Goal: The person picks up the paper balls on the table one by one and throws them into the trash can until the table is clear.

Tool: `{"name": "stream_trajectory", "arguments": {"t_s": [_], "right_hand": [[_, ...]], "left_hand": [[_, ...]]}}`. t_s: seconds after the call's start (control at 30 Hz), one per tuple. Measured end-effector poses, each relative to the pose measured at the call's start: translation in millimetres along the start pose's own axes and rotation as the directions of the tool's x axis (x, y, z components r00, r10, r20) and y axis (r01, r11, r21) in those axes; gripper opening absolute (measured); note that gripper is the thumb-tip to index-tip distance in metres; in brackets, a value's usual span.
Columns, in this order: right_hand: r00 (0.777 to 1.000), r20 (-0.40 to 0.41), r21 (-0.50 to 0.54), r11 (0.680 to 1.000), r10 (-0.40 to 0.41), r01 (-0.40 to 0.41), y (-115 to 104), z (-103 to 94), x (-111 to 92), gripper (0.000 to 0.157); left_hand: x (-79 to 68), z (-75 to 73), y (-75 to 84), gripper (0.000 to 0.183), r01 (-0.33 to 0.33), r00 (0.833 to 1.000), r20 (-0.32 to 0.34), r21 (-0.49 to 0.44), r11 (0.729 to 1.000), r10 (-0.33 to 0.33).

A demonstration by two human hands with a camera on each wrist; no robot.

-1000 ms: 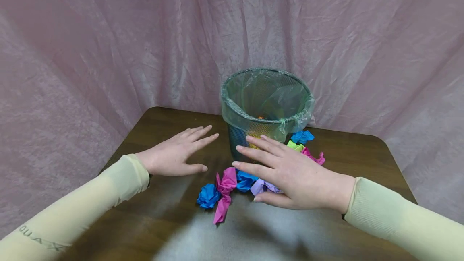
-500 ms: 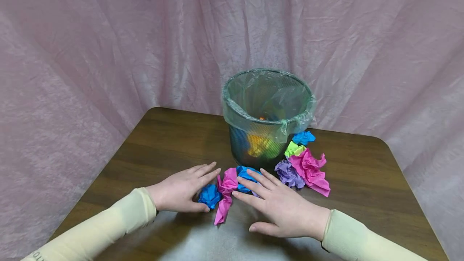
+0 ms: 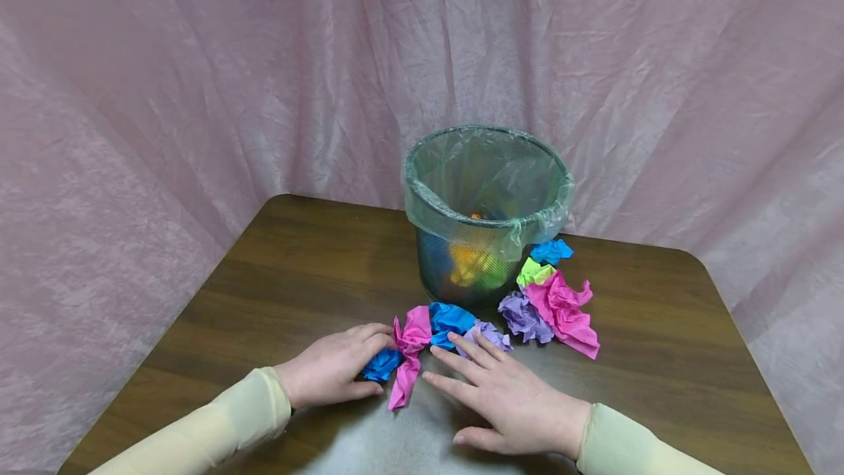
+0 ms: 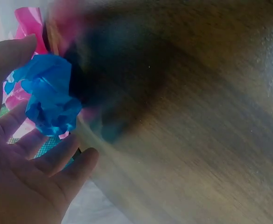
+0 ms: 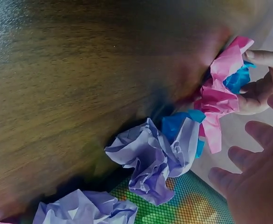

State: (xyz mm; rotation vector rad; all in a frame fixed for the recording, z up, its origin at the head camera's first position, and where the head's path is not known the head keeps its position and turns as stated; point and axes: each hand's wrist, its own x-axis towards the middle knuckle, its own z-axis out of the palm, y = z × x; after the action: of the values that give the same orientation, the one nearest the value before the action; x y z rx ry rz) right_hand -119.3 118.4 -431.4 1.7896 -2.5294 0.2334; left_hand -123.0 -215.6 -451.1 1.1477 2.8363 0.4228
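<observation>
My left hand (image 3: 336, 369) curls its fingers and thumb round a crumpled blue paper ball (image 3: 382, 366), which lies between them in the left wrist view. Touching that ball is a twisted pink paper (image 3: 410, 354). My right hand (image 3: 514, 398) hovers low over the table with its fingers spread, its fingertips (image 5: 219, 175) close to a second blue paper ball (image 3: 450, 322) and a light purple one (image 3: 486, 338) in the head view. From the right wrist, that light purple paper (image 5: 152, 156) stands apart from the fingers, and nothing is in the hand.
A mesh wastebasket (image 3: 438, 259) with a clear green liner stands behind the papers, with orange and green paper inside. Right of it lie crumpled blue (image 3: 552, 251), lime (image 3: 535, 272), pink (image 3: 565, 314) and purple (image 3: 526, 317) papers. A pink curtain (image 3: 330, 79) hangs behind the wooden table (image 3: 283, 262).
Both hands have come down and toward the front edge. The left hand's fingers have curled round the blue ball; the right has moved back off the light purple paper.
</observation>
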Motion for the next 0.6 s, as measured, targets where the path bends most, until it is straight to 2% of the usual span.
{"name": "stream_trajectory", "arguments": {"t_s": [0.2, 0.33, 0.6], "right_hand": [[1.0, -0.005, -0.004, 1.0, -0.013, 0.013, -1.8, 4.2, 3.9, 0.077], [0.999, -0.016, -0.013, 1.0, -0.029, 0.028, -2.6, 9.5, 6.1, 0.076], [0.999, -0.034, -0.027, 0.999, -0.038, 0.037, -3.9, 14.5, 7.2, 0.078]], "left_hand": [[1.7, 1.8, 1.5, 0.063, 0.016, 0.999, 0.037, 0.03, 0.999, -0.017], [1.0, 4.3, 1.9, 0.064, 0.003, 0.999, 0.048, 0.077, 0.997, -0.006], [-3.5, 2.8, -0.2, 0.052, -0.024, 1.0, -0.009, 0.16, 0.987, 0.026]]}}
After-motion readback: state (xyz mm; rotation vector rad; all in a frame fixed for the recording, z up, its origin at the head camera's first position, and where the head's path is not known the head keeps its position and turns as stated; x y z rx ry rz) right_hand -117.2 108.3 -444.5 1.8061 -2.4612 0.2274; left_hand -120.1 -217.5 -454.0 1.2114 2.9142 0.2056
